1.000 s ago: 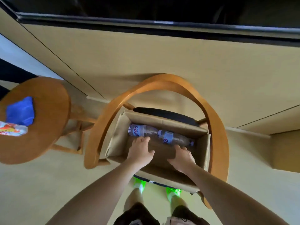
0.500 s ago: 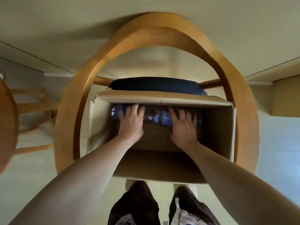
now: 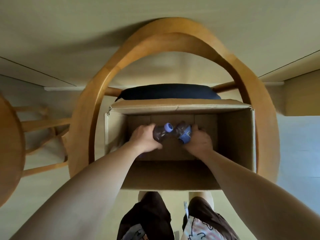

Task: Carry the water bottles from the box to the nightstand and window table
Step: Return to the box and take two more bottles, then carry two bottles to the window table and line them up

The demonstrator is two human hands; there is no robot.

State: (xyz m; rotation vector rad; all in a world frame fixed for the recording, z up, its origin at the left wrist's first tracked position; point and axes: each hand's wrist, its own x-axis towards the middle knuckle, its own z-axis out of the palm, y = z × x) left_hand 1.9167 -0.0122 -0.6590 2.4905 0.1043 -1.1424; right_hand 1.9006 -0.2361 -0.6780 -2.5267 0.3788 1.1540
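1. Left fingers (image 3: 152, 127) curled around the left bottle (image 3: 160, 135), wrapped over its dark body just below the blue cap (image 3: 168, 127); cap pointing up and toward the camera.
2. Right fingers (image 3: 196, 127) closed over the right bottle (image 3: 183, 134), gripping at the blue label band; which end faces up cannot be told through the blur.
3. Left hand (image 3: 143, 138) and right hand (image 3: 199, 141) both low inside the box (image 3: 180, 106), near its middle, the two bottles touching or nearly touching between them.
4. Both bottles still within the box walls, raised off the bottom or just leaving it; cannot tell which.
5. Likely handling: thin clear plastic, full or nearly so, hence moderately heavy for one hand each and prone to denting under a hard squeeze. Smooth wall and glossy label probably slippery, more so if damp.
6. Best hold, by judgement: around the mid-body or the waist near the label, thumb opposing the fingers; a neck grip under the cap also secure for carrying upright.
7. Box resting on the dark seat of a wooden chair (image 3: 97, 94), open top facing up, far flap folded back.
8. Round wooden table (image 3: 8, 144) at the far left edge, well apart from the box; nightstand not in view.
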